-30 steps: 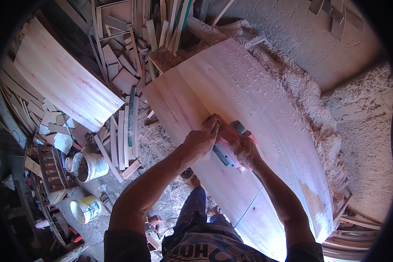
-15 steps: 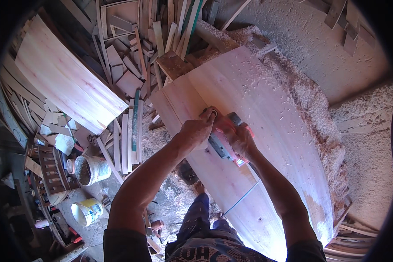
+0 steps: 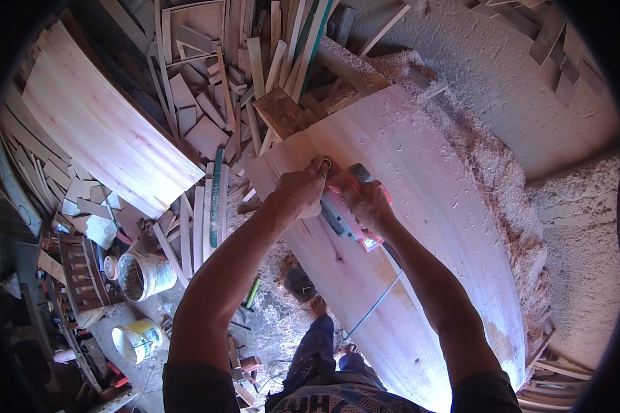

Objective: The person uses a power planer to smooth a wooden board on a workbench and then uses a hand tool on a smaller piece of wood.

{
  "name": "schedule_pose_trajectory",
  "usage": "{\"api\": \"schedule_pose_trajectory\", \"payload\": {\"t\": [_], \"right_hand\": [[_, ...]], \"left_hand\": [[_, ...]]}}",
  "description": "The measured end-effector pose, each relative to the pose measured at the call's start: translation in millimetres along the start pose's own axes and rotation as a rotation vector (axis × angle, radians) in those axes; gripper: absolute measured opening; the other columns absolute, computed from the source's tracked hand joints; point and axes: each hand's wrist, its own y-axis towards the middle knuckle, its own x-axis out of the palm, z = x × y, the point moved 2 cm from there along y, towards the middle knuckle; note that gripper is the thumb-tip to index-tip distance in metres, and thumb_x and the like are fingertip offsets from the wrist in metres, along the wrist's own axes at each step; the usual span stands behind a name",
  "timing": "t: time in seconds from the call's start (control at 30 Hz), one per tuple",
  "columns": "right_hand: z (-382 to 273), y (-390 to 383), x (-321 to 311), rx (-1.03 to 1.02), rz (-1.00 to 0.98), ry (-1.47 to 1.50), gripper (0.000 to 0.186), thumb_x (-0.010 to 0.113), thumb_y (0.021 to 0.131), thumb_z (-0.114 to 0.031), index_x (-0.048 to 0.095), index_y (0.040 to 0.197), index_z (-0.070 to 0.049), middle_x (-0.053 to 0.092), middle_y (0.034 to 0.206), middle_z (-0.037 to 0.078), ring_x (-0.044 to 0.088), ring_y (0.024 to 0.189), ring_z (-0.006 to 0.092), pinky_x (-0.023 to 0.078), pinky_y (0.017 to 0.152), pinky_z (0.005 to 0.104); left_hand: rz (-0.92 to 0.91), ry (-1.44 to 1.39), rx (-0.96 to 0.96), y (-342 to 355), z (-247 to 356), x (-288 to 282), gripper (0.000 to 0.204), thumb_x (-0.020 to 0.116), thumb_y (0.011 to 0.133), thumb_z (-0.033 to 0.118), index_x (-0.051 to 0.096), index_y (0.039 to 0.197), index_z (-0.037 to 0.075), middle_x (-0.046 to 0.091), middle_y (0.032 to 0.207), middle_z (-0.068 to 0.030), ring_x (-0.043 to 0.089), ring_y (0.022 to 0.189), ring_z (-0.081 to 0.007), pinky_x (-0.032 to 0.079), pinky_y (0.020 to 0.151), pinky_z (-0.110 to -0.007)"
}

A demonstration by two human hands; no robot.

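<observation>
A red and grey electric hand planer (image 3: 346,217) rests on a wide, pale wooden panel (image 3: 430,199) in front of me. My left hand (image 3: 300,191) is closed round the knob at the planer's far end, close to the panel's left edge. My right hand (image 3: 369,208) grips the planer's handle, its fingers wrapped over the red body. From the planer's near end a thin cord (image 3: 373,311) runs across the panel toward my legs. Scattered shavings lie on the panel's right half. The planer's underside is hidden.
Shavings (image 3: 510,234) heap along the panel's right side. A second wooden panel (image 3: 110,124) lies at the far left beside piled offcuts (image 3: 200,131). Left on the floor stand a dirty white bucket (image 3: 160,274) and a yellow-and-white bucket (image 3: 148,337). My foot (image 3: 317,306) is beside the panel.
Both hands and the planer have shifted a little to the left across the panel, toward its left edge. The view has also moved slightly. My grip stays the same.
</observation>
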Motion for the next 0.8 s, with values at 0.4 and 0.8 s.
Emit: {"api": "schedule_pose_trajectory", "payload": {"t": [0.4,0.8], "right_hand": [[-36.7,70.8,17.8,0.056,-0.001,0.121,0.046,0.048,0.094,-0.050,0.075,0.108,-0.015,0.064,0.066,0.014,0.065,0.056,0.0250,0.053,0.057,0.0412],[-67.9,132.7,34.7,0.031,0.033,0.187,0.050,0.054,0.090,-0.050,0.073,0.093,-0.004,0.061,0.060,0.012,0.062,0.050,0.0234,0.050,0.049,0.0415]], "left_hand": [[0.096,0.081,-0.091,31.5,-65.2,-13.7,0.063,0.057,0.090,0.010,0.037,0.150,0.003,0.064,0.125,-0.0190,0.071,0.100,-0.0335,0.059,0.078,-0.045],[0.227,-0.271,-0.283,44.4,-111.0,-15.3,0.053,0.056,0.102,0.018,0.038,0.151,0.006,0.062,0.134,-0.0192,0.064,0.119,-0.0329,0.052,0.096,-0.041]]}}
